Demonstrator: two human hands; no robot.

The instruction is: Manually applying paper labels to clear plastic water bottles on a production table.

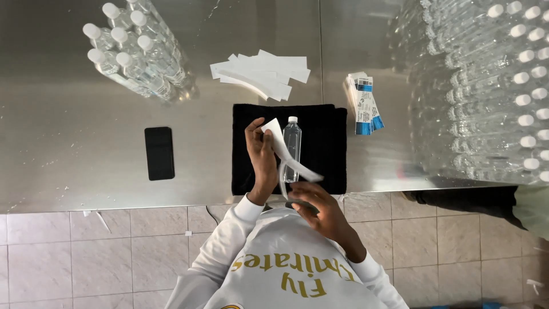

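A clear plastic bottle [291, 146] with a white cap lies on a black cloth [326, 143] on the steel table. My left hand [261, 157] pinches the upper end of a long white paper strip [284, 151] that curls across the bottle. My right hand [320, 209] sits at the table's near edge and holds the strip's lower end, where it seems to split into two layers.
A black phone [159, 153] lies left of the cloth. Several capped bottles [134, 48] stand at the back left, and many more [492, 86] fill the right side. Loose white strips [263, 74] and a stack of blue-and-white labels [365, 103] lie behind the cloth. Below is tiled floor [86, 257].
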